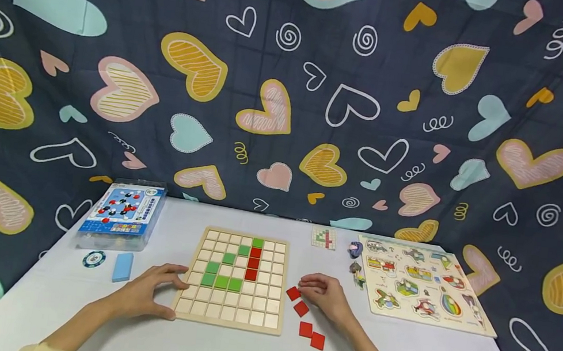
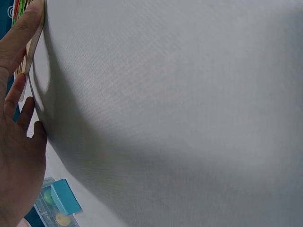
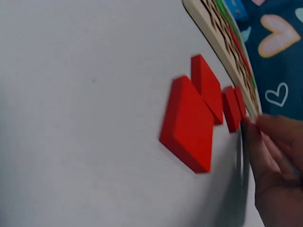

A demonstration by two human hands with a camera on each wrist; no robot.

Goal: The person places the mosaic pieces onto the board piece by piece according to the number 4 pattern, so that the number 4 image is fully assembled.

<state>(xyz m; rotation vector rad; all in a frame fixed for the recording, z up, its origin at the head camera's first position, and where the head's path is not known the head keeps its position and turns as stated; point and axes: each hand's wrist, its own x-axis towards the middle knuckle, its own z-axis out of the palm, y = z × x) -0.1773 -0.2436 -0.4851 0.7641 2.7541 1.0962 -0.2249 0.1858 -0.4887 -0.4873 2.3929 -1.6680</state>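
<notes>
A wooden grid board (image 1: 229, 313) lies on the table, with several green tiles (image 1: 221, 282) and three red tiles (image 1: 253, 263) set in its squares. At its left side my left hand (image 1: 145, 293) has fingers and thumb spread, with fingertips at the left edge and thumb near the front corner. Right of the board lie several loose red square tiles (image 1: 305, 329). My right hand (image 1: 327, 299) is beside the farthest of them, thumb and fingertips (image 3: 252, 124) close together at the tile; I cannot tell whether they pinch anything.
A small pattern card (image 1: 324, 238) lies behind the board. To the right are two small figurines (image 1: 356, 275) and a picture puzzle board (image 1: 388, 295). On the left sit a clear-sided blue box (image 1: 123, 209), a round chip (image 1: 94, 259) and a light blue block (image 1: 122, 267). Heart-patterned cloth (image 1: 273, 157) hangs behind.
</notes>
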